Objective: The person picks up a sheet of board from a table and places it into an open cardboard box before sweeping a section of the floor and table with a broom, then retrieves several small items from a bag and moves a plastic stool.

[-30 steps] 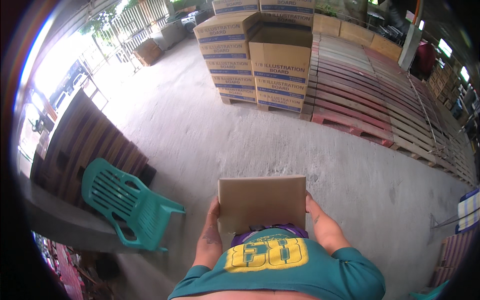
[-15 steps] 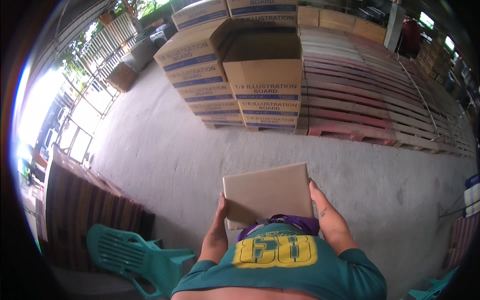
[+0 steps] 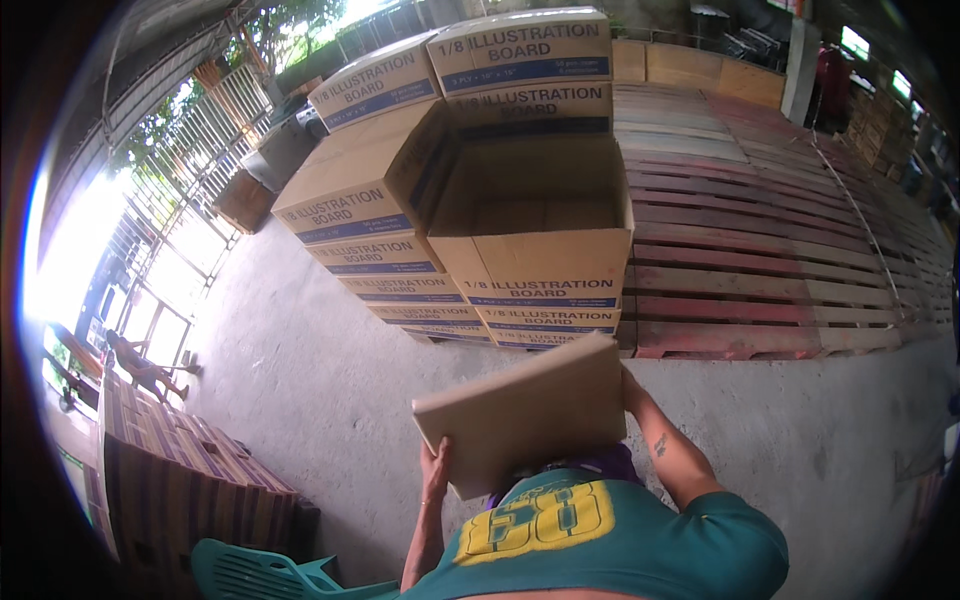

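Note:
Against my body I carry a flat brown paper-wrapped package (image 3: 525,415), tilted with its right end higher. My left hand (image 3: 436,465) grips its lower left end, the fingers on the near face. At the right end my right hand (image 3: 630,390) holds on, its fingers mostly hidden behind the package. Just beyond stands an open-topped cardboard box (image 3: 535,265), whose inside looks bare down to its brown bottom. It rests on a stack of closed cardboard boxes (image 3: 375,190) with blue bands.
Wooden pallets (image 3: 740,250), partly red, spread to the right of the boxes. A stack of striped brown and purple bundles (image 3: 190,470) stands at left, with a green plastic chair (image 3: 270,575) beside it. A person (image 3: 145,365) is far left near a barred fence.
I have come closer to the box stack, and the open box now shows its inside. The package has tilted, its left end lower, still in both hands.

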Demonstrator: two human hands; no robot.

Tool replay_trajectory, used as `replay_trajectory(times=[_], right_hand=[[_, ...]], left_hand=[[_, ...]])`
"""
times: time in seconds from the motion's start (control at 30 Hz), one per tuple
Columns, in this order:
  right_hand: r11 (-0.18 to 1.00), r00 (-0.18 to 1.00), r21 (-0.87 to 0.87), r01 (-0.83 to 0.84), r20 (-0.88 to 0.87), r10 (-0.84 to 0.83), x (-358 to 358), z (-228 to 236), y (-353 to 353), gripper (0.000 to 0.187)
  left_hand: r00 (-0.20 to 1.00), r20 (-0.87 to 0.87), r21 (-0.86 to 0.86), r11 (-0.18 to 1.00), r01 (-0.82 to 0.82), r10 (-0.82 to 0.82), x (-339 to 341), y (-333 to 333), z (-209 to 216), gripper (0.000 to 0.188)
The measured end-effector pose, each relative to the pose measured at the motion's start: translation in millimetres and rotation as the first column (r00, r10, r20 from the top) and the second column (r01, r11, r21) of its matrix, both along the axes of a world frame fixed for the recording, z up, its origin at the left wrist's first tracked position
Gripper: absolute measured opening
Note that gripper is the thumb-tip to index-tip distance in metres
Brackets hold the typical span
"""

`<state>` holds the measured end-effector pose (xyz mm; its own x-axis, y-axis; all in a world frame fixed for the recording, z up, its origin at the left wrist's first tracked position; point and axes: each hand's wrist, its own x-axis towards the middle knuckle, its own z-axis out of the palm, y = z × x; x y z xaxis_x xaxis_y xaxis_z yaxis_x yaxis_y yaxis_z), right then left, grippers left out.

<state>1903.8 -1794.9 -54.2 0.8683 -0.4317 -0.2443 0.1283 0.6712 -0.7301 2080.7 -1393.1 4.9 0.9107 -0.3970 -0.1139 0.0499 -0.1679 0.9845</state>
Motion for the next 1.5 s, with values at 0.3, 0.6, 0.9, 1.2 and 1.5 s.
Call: replay_trajectory(times=[0.3,0.6,0.9,1.2,1.5], right_hand=[[0.282,0.912,-0.893,0.352,0.258,-0.319,190.9,153.6,-132.0,0.045],[-0.403,0.765,-0.891,0.211,0.407,-0.499,272.9,170.6,-351.7,0.032],[0.75,0.985,-0.66,0.033,-0.106,-0.136,316.8,166.1,-387.9,0.041],[0.624,0.679,-0.36,-0.693,-0.617,0.398,370.3,130.2,-330.4,0.068],[0.525,0.566,-0.298,-0.797,-0.67,0.48,375.7,34.0,-332.7,0.065]], left_hand=[[0.595,0.801,-0.056,0.998,-0.037,0.067,184.2,-136.3,288.9,0.078],[0.04,0.996,0.08,0.994,0.07,-0.083,277.3,-352.3,440.3,0.079],[-0.152,0.907,0.412,0.904,0.118,-0.393,369.3,-484.9,338.8,0.088],[0.079,0.68,0.705,0.68,0.202,-0.729,391.2,-530.6,207.5,0.095],[0.265,0.659,0.72,0.692,0.048,-0.704,428.1,-478.3,210.6,0.093]])
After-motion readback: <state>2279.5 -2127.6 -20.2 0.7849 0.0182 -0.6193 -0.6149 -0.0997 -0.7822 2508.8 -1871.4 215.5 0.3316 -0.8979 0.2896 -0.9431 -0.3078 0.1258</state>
